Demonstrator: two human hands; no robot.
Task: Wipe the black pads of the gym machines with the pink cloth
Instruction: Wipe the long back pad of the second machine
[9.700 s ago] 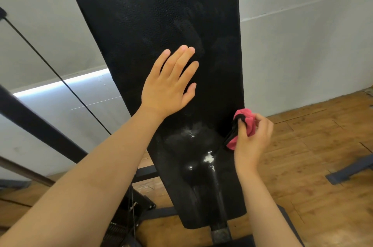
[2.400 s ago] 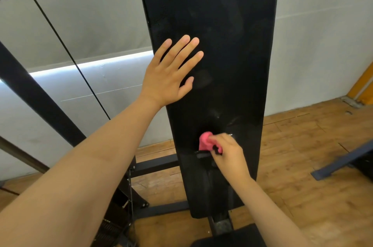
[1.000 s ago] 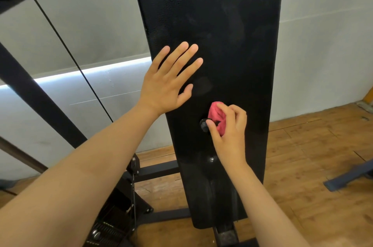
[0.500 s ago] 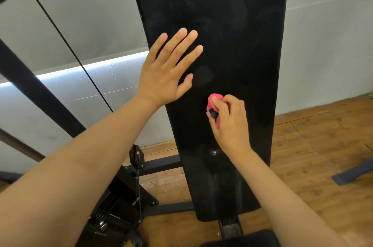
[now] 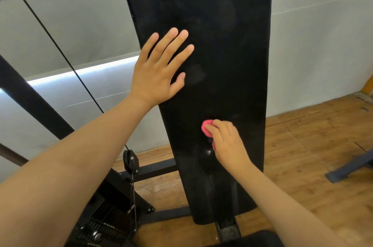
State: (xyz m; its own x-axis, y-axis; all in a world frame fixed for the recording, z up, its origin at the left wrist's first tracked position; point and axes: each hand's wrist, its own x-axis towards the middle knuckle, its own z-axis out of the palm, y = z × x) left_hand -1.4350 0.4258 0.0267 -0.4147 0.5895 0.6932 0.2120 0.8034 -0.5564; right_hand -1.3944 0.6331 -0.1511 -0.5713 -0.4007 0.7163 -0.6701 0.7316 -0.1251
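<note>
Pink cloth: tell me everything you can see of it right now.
The pink cloth is bunched into a small wad, bright pink and soft-looking, mostly hidden inside the right hand, whose fingers curl around it. Only a rounded lump shows past the fingertips, plus a sliver under the hand. It is pressed against the lower middle of the tall, upright black pad, just above a small shiny spot. The left hand lies flat on the pad higher up, not touching the cloth.
</note>
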